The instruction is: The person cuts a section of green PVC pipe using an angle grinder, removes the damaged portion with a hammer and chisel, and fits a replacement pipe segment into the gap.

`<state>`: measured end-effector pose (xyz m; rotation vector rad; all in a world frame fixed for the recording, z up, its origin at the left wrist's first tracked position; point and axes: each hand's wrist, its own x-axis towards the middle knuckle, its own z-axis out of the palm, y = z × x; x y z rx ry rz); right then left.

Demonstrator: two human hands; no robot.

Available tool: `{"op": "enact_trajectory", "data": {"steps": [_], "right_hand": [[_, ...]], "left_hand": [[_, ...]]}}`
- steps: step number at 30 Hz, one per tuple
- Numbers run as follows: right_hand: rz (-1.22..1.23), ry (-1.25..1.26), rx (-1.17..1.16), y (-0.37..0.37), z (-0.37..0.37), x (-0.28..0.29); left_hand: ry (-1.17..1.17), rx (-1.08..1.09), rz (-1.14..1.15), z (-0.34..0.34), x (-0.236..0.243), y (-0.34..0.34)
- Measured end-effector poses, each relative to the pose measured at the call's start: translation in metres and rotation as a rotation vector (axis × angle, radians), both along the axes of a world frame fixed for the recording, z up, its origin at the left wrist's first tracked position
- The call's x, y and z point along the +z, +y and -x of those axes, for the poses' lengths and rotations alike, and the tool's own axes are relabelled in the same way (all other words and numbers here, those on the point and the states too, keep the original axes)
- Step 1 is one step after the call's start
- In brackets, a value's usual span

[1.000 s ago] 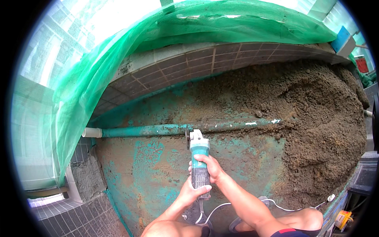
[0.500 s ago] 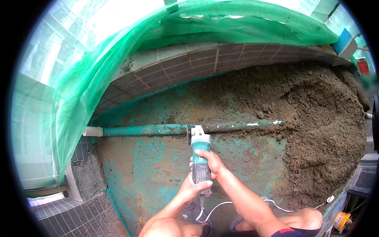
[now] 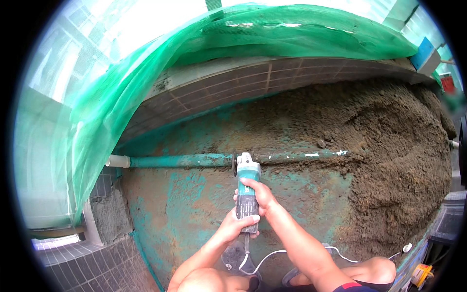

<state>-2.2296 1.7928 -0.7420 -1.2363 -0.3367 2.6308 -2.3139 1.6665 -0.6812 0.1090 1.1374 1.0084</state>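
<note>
Both my hands hold an angle grinder (image 3: 249, 187) with a teal and black body and a silver head. My left hand (image 3: 234, 225) is wrapped round its rear end, near where the white cord (image 3: 272, 253) leaves it. Farther forward, my right hand (image 3: 261, 194) grips the teal body, its thumb on top. The thin dark disc (image 3: 234, 164) stands upright across a green-coated pipe (image 3: 185, 161). It appears to meet the pipe, though the exact depth of contact cannot be made out. A white pipe end (image 3: 118, 161) shows at the far left.
A big heap of damp soil (image 3: 394, 165) covers the right side and buries the pipe's right end. Green netting (image 3: 272, 36) hangs over a tiled low wall (image 3: 219, 85) behind. A yellow device (image 3: 421, 275) sits at the lower right. My knees are close below the grinder.
The grinder stays at nearly the same place on the pipe, both hands still on it. My view has shifted slightly, and the grinder's rear end has moved up a little in the picture.
</note>
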Motion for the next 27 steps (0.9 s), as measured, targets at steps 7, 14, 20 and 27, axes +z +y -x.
{"op": "enact_trajectory", "data": {"steps": [7, 14, 20, 27], "right_hand": [[0.019, 0.010, 0.006, 0.023, 0.018, 0.000], [0.095, 0.021, 0.071, 0.048, 0.029, -0.001], [0.076, 0.014, 0.064, 0.051, 0.027, -0.001], [0.079, -0.006, 0.013, 0.027, 0.025, 0.006]], "left_hand": [[0.002, -0.018, -0.013, 0.020, 0.010, 0.026], [-0.040, -0.037, 0.076, 0.036, 0.024, 0.047], [-0.060, 0.011, 0.127, 0.036, 0.030, 0.056], [-0.035, -0.027, 0.109, 0.032, 0.028, 0.033]]}}
